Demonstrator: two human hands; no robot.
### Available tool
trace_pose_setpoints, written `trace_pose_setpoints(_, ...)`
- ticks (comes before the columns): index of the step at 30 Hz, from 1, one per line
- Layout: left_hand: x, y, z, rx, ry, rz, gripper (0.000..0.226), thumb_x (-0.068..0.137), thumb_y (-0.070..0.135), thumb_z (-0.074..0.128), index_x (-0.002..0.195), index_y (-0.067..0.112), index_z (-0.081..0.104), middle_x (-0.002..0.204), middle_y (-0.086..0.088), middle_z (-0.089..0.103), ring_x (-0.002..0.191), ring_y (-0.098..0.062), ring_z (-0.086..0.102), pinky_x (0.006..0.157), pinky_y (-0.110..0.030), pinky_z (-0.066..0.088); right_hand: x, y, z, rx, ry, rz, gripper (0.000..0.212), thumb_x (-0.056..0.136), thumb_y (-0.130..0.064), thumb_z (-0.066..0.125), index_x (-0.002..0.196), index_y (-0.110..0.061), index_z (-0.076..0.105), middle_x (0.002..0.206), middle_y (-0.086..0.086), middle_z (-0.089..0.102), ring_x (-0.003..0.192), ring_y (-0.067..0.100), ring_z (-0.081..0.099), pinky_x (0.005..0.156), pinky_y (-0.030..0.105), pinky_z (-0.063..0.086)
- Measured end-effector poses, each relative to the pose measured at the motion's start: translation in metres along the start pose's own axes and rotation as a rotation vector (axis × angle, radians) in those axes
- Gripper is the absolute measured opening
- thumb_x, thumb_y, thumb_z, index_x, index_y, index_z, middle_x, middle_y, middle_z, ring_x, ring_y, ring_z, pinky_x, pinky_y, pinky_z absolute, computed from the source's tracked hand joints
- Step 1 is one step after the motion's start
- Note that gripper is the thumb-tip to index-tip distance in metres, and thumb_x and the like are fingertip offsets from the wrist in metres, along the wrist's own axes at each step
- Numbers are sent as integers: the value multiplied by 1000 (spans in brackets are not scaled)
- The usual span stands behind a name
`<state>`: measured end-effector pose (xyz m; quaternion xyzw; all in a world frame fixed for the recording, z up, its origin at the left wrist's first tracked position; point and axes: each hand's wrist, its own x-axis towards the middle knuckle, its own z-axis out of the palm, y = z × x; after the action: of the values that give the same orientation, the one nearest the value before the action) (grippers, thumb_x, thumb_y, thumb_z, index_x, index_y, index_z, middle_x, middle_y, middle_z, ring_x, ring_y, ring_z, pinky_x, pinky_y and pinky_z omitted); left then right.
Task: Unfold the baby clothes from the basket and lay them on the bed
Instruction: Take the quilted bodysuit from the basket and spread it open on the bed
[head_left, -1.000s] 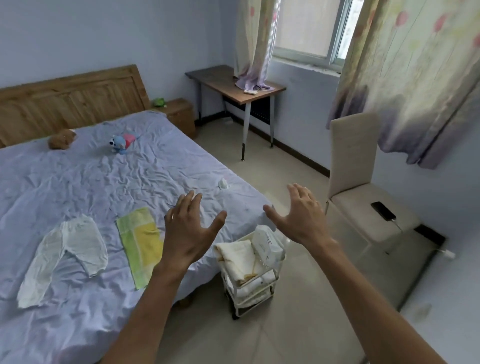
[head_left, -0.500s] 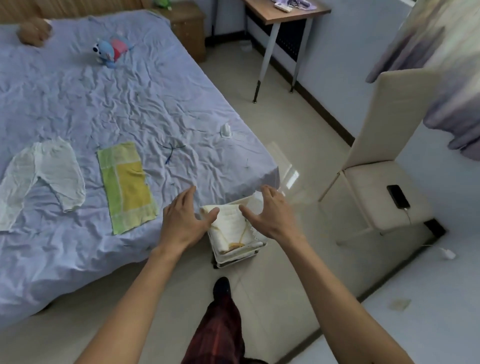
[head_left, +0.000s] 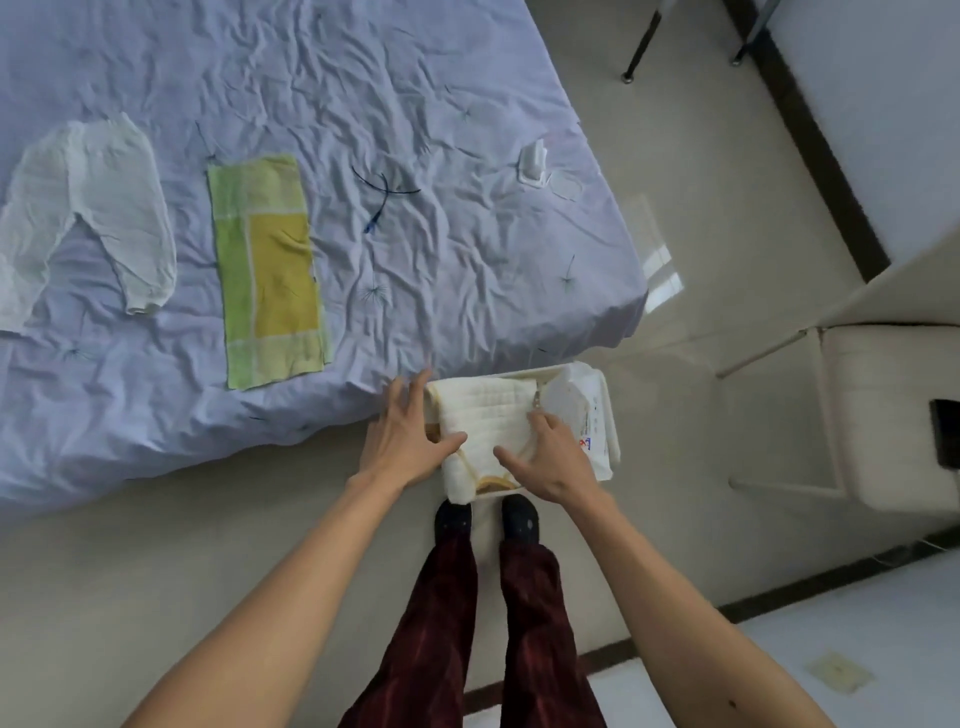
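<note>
A folded cream quilted garment (head_left: 488, 418) with yellow trim lies on top in the white basket (head_left: 524, 372) on the floor by the bed's corner. My left hand (head_left: 402, 439) rests against its left edge with straight fingers and the thumb laid over the top. On the garment's right side, my right hand (head_left: 553, 460) lies flat, fingertips at the edge beside a white packet (head_left: 582, 410). White baby trousers (head_left: 88, 208) and a green-yellow cloth (head_left: 265, 270) lie spread flat on the lilac bed (head_left: 415, 104).
A small white item (head_left: 534, 163) sits near the bed's right edge. A cream chair (head_left: 883, 410) with a dark phone (head_left: 945, 434) on it stands to the right. My feet (head_left: 488, 519) are just in front of the basket on the tiled floor.
The view has tilted down toward the basket. Both hands came down from the air and now lie on the folded cream garment.
</note>
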<state>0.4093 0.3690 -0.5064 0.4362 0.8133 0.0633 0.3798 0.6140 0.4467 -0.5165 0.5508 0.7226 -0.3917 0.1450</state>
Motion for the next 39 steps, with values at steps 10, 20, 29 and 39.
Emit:
trace_pose_setpoints(10, 44, 0, 74, -146, 120, -83, 76, 88, 16, 75, 154, 27, 37, 140, -13, 39, 118, -36, 56, 87, -38, 46, 79, 50, 56, 77, -186, 31, 83, 90, -52, 66, 154, -13, 31, 167, 10, 18, 153, 29, 20, 122, 45, 24)
trace_pose_setpoints(20, 5, 14, 50, -352, 218, 16, 52, 89, -2, 52, 128, 31, 52, 110, 24, 45, 76, -1, 53, 75, -23, 45, 76, 40, 48, 295, -155, -1, 64, 88, -42, 73, 139, -19, 43, 149, 7, 40, 134, 26, 46, 111, 38, 39)
trace_pose_setpoints(29, -53, 23, -51, -633, 217, 87, 55, 87, 11, 57, 122, 53, 52, 94, -11, 57, 70, -13, 53, 68, -29, 51, 30, 2, -14, 691, -110, -264, 54, 68, -49, 86, 106, -34, 51, 132, -5, 45, 126, 0, 45, 112, 39, 39)
trace_pose_setpoints(39, -146, 14, -176, -1182, 353, 198, 54, 79, 7, 63, 125, 37, 63, 111, 2, 69, 96, -22, 59, 77, -34, 48, -27, -101, -102, 1049, -268, -600, 34, 78, -9, 85, 90, -14, 53, 98, 2, 62, 102, 18, 63, 90, 33, 53)
